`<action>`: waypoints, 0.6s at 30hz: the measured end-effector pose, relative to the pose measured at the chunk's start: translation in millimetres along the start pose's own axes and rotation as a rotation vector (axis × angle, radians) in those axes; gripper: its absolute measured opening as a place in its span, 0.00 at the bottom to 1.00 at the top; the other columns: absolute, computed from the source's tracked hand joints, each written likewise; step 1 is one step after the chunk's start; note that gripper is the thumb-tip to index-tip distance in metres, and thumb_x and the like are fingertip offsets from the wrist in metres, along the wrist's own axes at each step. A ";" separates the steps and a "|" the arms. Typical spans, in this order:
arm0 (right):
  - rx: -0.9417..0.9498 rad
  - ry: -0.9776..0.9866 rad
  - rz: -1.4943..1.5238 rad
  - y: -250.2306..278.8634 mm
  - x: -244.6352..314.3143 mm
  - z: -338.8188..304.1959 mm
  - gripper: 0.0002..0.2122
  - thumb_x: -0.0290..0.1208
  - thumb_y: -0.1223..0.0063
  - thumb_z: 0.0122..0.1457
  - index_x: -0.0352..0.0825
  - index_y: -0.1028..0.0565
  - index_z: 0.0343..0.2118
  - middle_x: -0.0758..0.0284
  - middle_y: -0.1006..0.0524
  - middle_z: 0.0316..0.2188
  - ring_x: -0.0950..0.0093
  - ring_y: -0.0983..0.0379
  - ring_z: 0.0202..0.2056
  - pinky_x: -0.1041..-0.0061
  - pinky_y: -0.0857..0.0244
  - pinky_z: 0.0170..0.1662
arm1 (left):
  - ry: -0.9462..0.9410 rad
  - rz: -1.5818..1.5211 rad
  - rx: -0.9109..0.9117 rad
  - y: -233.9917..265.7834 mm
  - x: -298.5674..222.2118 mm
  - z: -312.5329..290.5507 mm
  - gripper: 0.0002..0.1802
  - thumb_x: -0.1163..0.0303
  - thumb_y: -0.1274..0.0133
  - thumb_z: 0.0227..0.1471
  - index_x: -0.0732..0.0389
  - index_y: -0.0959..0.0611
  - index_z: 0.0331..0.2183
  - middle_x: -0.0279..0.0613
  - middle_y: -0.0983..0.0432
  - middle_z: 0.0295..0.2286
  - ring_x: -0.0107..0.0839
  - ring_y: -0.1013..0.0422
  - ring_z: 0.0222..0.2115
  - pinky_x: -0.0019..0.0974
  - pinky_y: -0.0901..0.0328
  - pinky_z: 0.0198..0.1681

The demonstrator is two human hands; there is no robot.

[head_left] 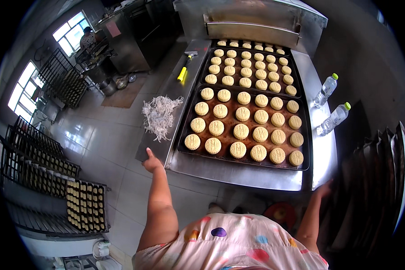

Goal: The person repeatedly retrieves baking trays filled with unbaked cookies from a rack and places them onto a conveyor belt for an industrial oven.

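My left hand (153, 163) is at the near corner of the grey side ledge (155, 147), thumb stretched along the top and the other fingers curled at the edge, partly hidden. My right hand (324, 188) is in shadow by the near right corner of the metal table (238, 174); its fingers are too dark to make out. Between my arms, further off, a dark baking tray (207, 155) holds rows of pale round stamped mooncakes (241, 131). A second tray (236, 85) of mooncakes lies behind it, with a third partly under the oven front.
Stringy white shreds (159, 116) and a yellow-handled scraper (182, 73) lie on the ledge. Two clear bottles (334, 119) with green caps stand on the right side. Dark upright sheets (369, 175) are at right. Left stand racks (36, 157) and a filled tray (86, 207). A person (89, 39) stands far off.
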State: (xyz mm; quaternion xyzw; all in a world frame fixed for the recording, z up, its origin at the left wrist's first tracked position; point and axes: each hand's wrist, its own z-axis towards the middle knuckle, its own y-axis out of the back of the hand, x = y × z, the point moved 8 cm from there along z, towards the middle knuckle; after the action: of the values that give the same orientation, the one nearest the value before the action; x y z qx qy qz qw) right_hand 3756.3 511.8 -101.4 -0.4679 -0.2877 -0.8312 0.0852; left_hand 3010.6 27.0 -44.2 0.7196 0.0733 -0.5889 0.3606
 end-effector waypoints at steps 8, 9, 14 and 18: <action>-0.100 0.392 -0.194 2.9 -46.3 54.6 0.23 0.41 0.47 0.52 0.22 0.31 0.42 0.49 0.25 0.35 0.59 0.26 0.33 0.68 0.30 0.34 | 0.001 -0.021 0.103 -37.5 1.2 -15.4 0.47 0.42 0.44 0.39 0.82 0.35 0.38 0.64 0.27 0.31 0.54 0.28 0.32 0.44 0.32 0.36; 0.063 0.211 -0.310 -2.6 -45.6 33.0 0.23 0.40 0.48 0.53 0.22 0.31 0.43 0.50 0.26 0.35 0.60 0.26 0.33 0.69 0.30 0.34 | -0.036 -0.008 0.068 -30.0 -2.7 -12.6 0.47 0.42 0.44 0.38 0.82 0.35 0.38 0.64 0.27 0.31 0.54 0.28 0.32 0.44 0.32 0.36; 0.315 -0.168 -0.295 2.7 30.0 -15.6 0.20 0.30 0.53 0.55 0.26 0.37 0.50 0.54 0.27 0.41 0.63 0.26 0.33 0.72 0.31 0.32 | -0.025 -0.015 -0.039 0.2 15.0 14.2 0.46 0.43 0.44 0.39 0.81 0.34 0.39 0.61 0.27 0.32 0.53 0.28 0.32 0.44 0.31 0.34; 0.145 0.123 -0.519 3.1 -25.6 36.8 0.21 0.35 0.48 0.53 0.23 0.33 0.44 0.52 0.26 0.37 0.63 0.26 0.32 0.71 0.31 0.33 | -0.041 -0.078 0.043 -25.5 8.5 -3.1 0.44 0.44 0.44 0.39 0.80 0.34 0.38 0.59 0.26 0.32 0.52 0.28 0.31 0.43 0.31 0.33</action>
State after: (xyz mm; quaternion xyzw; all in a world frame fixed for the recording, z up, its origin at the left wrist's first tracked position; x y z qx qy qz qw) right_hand 3798.4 526.5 -106.7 -0.3197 -0.4512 -0.8293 -0.0800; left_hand 3002.0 44.8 -62.7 0.7115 0.0813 -0.6185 0.3235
